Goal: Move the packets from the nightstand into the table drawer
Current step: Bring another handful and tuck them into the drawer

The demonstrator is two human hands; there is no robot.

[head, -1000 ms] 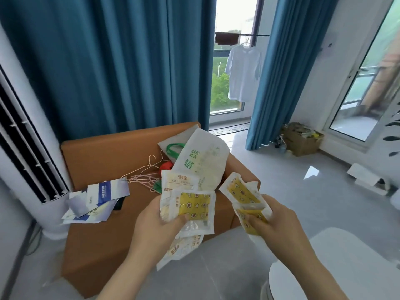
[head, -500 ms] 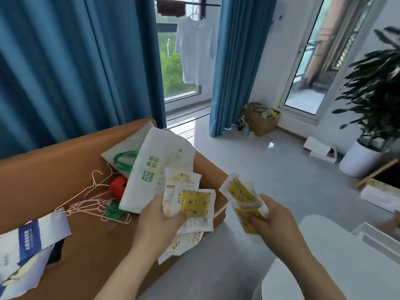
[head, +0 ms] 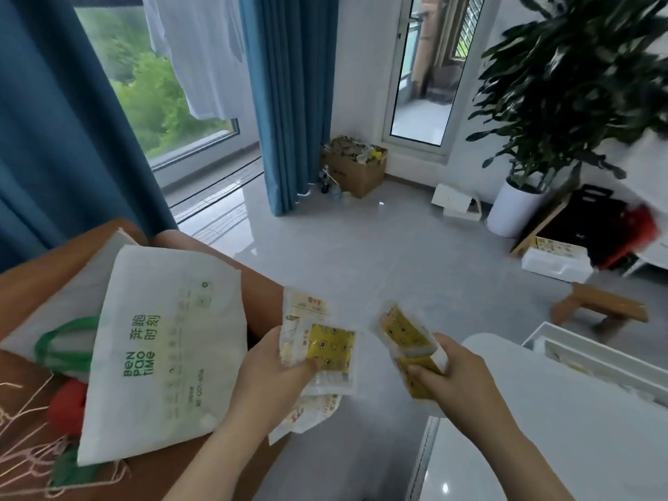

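Note:
My left hand (head: 274, 370) grips a fanned stack of white and yellow packets (head: 330, 347) in front of the orange-brown nightstand (head: 32, 265). Its thumb lies across the top packet. My right hand (head: 446, 377) grips two more yellow packets (head: 403, 329) a short way to the right. Both hands hover over the grey floor between the nightstand and a white round-edged table (head: 564, 439) at the lower right. An open white drawer (head: 592, 356) shows at the table's far right, with something pale inside.
On the nightstand lie a white bag with green lettering (head: 170, 352), a green-handled bag, a red object (head: 67, 406) and wire hangers. Blue curtains (head: 289, 95) frame the window. A cardboard box (head: 356, 164), a potted plant (head: 517, 207) and a small wooden stool (head: 600, 307) stand on the floor.
The view has swung right: the nightstand slid to the left edge, and the plant, stool and open drawer came into sight. Both hands still hold their packets the same way.

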